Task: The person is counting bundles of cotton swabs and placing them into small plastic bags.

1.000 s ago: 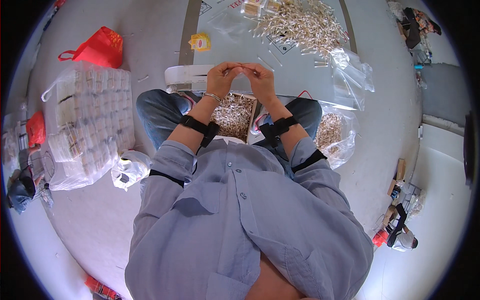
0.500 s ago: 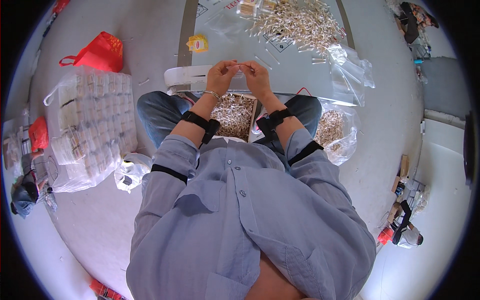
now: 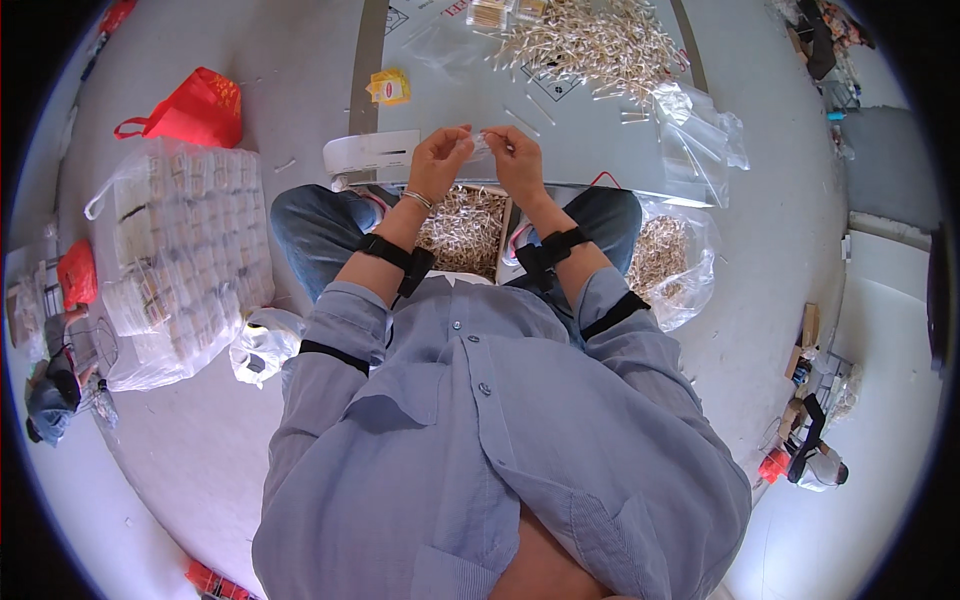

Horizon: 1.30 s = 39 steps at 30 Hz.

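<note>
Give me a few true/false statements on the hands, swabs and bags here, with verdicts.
1. Clear plastic shows between the left hand and right hand. True.
2. The large red bag stands right of the table. False: the large red bag is left of the table.
3. A loose heap of swabs lies on the table. True.
4. The left hand holds the yellow packet. False: the yellow packet lies on the table.
5. The box between the legs holds more swabs. True.
6. The bracelet is on the right wrist. False: the bracelet is on the left wrist.
</note>
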Available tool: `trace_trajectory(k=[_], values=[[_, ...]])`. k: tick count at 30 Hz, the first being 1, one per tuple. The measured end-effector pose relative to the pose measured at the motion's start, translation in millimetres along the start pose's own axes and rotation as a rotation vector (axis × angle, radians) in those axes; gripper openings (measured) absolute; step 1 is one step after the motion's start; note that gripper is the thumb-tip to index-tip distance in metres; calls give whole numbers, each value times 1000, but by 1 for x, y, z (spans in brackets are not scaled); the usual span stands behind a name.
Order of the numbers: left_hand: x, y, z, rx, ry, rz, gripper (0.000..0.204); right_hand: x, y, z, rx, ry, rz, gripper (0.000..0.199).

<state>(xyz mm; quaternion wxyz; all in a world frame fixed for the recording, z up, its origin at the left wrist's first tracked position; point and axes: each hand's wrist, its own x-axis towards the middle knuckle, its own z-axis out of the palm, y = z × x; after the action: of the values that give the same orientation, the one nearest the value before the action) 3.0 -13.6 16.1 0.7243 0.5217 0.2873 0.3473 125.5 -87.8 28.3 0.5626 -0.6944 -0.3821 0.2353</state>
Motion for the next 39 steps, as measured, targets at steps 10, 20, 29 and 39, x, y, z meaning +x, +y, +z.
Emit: trace_trajectory(k=[10, 20, 29, 39], values=[[-2, -1, 9, 208, 40, 15, 13, 0, 8, 4, 137, -59, -24, 8], [-1, -2, 2, 274, -34, 16, 9, -4, -11, 1, 188, -151, -14, 9], [-3, -7, 3, 113, 21, 127, 8, -2, 4, -3, 171, -153, 6, 8], [-2, 2, 8, 467, 34, 159, 11, 1, -3, 1, -94, -133, -107, 9]])
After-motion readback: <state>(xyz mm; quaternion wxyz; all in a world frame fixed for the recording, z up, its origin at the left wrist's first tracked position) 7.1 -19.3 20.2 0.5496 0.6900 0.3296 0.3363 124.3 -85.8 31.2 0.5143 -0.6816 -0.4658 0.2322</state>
